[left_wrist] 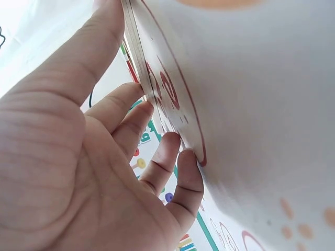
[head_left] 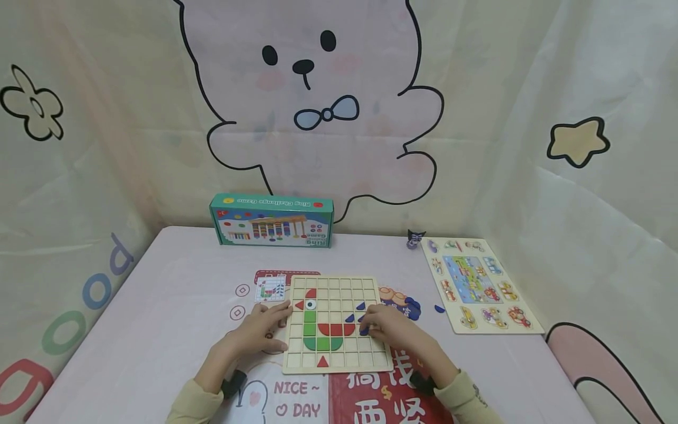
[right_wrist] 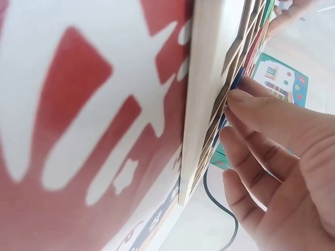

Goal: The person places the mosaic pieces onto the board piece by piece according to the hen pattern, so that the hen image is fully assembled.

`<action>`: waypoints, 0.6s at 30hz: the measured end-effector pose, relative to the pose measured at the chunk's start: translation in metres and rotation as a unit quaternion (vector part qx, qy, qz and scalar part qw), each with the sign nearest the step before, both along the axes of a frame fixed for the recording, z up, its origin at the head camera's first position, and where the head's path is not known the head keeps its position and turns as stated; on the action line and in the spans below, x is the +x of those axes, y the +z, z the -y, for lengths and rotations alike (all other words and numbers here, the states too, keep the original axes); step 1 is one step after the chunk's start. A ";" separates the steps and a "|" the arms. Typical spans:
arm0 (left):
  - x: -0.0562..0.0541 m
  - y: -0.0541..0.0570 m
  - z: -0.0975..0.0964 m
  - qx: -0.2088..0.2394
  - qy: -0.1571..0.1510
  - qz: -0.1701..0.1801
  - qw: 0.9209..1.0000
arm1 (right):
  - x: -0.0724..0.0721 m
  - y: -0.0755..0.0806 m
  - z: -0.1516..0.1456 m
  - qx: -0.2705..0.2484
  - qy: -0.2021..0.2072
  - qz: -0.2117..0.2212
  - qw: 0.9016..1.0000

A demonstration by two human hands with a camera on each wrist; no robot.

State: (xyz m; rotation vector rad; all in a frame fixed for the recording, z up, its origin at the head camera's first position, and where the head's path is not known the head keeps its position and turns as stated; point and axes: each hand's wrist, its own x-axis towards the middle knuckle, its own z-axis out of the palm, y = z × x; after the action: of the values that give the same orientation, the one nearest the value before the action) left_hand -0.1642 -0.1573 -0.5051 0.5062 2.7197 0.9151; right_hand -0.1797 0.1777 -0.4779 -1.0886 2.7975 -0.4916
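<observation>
A square wooden grid board (head_left: 344, 288) lies in front of me, with colored pieces forming a bird-like picture. A red piece (head_left: 311, 293), an eye piece (head_left: 311, 304), green squares (head_left: 309, 323) and a red strip (head_left: 336, 330) sit in its cells. My left hand (head_left: 256, 331) rests at the board's left edge, thumb and fingers spread along it. At the right side of the grid, my right hand (head_left: 391, 325) pinches a small blue piece (right_wrist: 238, 78) between thumb and forefinger. Other blue pieces (head_left: 361, 306) lie in cells beside it; the fingers partly hide that area.
A pattern card (head_left: 270, 289) lies at the board's upper left. Behind stands a green game box (head_left: 272, 221). To the right are a picture puzzle board (head_left: 466, 280), a small dark figurine (head_left: 415, 239) and a loose blue piece (head_left: 439, 308).
</observation>
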 end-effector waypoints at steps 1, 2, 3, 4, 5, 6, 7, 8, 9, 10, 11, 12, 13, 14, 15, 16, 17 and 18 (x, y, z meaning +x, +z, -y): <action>0.000 0.000 0.000 0.000 0.000 0.001 1.000 | 0.000 0.000 0.000 -0.003 0.001 0.000 1.000; 0.000 0.000 0.000 0.000 0.001 0.001 1.000 | 0.000 0.001 -0.001 -0.006 0.001 0.000 1.000; 0.000 0.000 0.000 -0.001 0.001 0.001 1.000 | 0.000 0.001 -0.002 -0.010 0.001 0.001 1.000; 0.000 0.000 0.000 -0.001 0.003 0.002 1.000 | 0.000 0.002 -0.002 -0.014 0.000 0.001 1.000; 0.001 0.000 0.000 -0.001 0.003 0.003 1.000 | 0.000 0.002 -0.003 -0.016 0.000 -0.001 1.000; 0.001 0.000 0.001 -0.001 0.003 0.002 1.000 | -0.001 0.003 -0.005 -0.018 -0.001 -0.005 1.000; 0.001 0.000 0.001 -0.002 0.003 0.002 1.000 | -0.001 0.002 -0.006 -0.017 -0.004 -0.010 1.000; 0.001 -0.001 0.001 -0.001 0.003 0.002 1.000 | -0.002 0.002 -0.008 -0.014 -0.007 -0.016 1.000; 0.001 -0.001 0.001 -0.002 0.002 0.001 1.000 | -0.002 0.002 -0.010 -0.013 -0.009 -0.022 1.000; 0.001 -0.002 0.001 -0.001 0.001 0.000 1.000 | -0.003 0.002 -0.011 -0.010 -0.012 -0.028 0.999; 0.001 -0.002 0.001 -0.001 0.000 -0.001 1.000 | -0.003 0.002 -0.014 -0.009 -0.014 -0.035 0.999; 0.001 -0.002 0.001 -0.001 -0.001 -0.002 1.000 | -0.004 0.002 -0.016 -0.012 -0.018 -0.039 0.999; 0.001 -0.003 0.001 -0.001 -0.002 -0.003 1.000 | -0.004 0.002 -0.018 -0.013 -0.024 -0.043 0.999; 0.001 -0.003 0.001 0.000 -0.002 -0.005 1.000 | -0.004 0.002 -0.020 -0.018 -0.029 -0.044 0.998; 0.001 -0.003 0.001 -0.001 -0.002 -0.005 1.000 | -0.005 0.002 -0.023 -0.023 -0.036 -0.044 0.998; 0.001 -0.003 0.001 0.000 -0.002 -0.005 1.000 | -0.005 0.003 -0.025 -0.026 -0.045 -0.045 0.998; 0.000 -0.004 0.001 -0.001 -0.001 -0.005 1.000 | -0.006 0.003 -0.027 -0.028 -0.054 -0.048 0.997; 0.000 -0.004 0.001 -0.001 -0.001 -0.005 1.000 | -0.006 0.003 -0.030 -0.028 -0.065 -0.053 0.996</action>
State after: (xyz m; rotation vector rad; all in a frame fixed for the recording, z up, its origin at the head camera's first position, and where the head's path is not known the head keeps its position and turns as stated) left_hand -0.1641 -0.1583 -0.5089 0.5141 2.7274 0.9125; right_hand -0.1858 0.2076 -0.4748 -0.9732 2.9779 -0.5424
